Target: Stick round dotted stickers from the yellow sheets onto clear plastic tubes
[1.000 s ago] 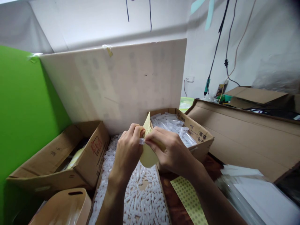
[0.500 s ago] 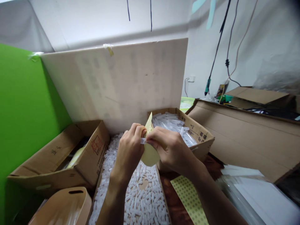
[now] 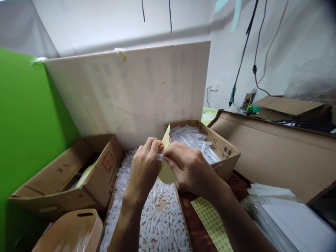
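Observation:
My left hand point(image 3: 146, 159) is closed around a small clear plastic tube point(image 3: 159, 157), whose end sticks out toward the other hand. A pale yellow sheet of round dot stickers point(image 3: 167, 175) is bent between both hands, its dotted tip pointing up. My right hand point(image 3: 191, 163) pinches this sheet close beside the tube's end; the fingertips are partly hidden. Below the hands lies a shallow box full of small white plastic pieces point(image 3: 162, 227). Another yellow dotted sheet point(image 3: 210, 218) lies under my right forearm.
Behind my right hand, a cardboard box point(image 3: 227, 157) holds clear tubes point(image 3: 189, 136). An open carton point(image 3: 101, 182) stands at left, with a tan bin point(image 3: 93, 225) in front. White sheets and clear plastic point(image 3: 294, 213) lie at right. A tall board point(image 3: 131, 94) stands behind.
Both hands stay nearly in place on the tube and sticker sheet. The lower part of the bent sheet has shifted slightly; little else differs.

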Action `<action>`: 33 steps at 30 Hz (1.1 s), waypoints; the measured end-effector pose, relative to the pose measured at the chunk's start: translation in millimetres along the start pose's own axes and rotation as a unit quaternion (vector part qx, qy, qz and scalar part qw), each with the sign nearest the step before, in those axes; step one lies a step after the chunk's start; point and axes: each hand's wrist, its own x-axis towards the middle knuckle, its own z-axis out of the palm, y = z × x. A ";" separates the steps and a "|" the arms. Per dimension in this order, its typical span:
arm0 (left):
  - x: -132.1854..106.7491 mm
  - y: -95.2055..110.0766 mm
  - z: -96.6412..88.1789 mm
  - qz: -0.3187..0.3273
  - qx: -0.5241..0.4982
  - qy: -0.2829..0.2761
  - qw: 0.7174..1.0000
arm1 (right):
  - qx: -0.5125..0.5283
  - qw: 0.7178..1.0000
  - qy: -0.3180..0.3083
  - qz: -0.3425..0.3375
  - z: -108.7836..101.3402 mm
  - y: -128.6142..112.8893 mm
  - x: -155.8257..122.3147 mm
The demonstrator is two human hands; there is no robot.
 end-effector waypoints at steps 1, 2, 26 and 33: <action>0.1 0.1 0.0 0.001 0.000 0.000 1.000 | 0.000 1.000 -0.001 0.001 -0.1 -0.1 0.0; 0.2 0.3 0.0 0.002 0.000 0.000 1.000 | -0.001 1.000 0.000 0.001 -0.2 -0.2 0.1; 0.3 4.1 0.2 0.011 -0.143 0.022 0.989 | 0.053 0.995 0.025 0.081 -18.7 2.1 2.7; 0.1 6.3 -10.6 -0.032 -0.284 0.023 0.958 | 0.045 0.991 0.057 0.114 -31.2 6.4 0.7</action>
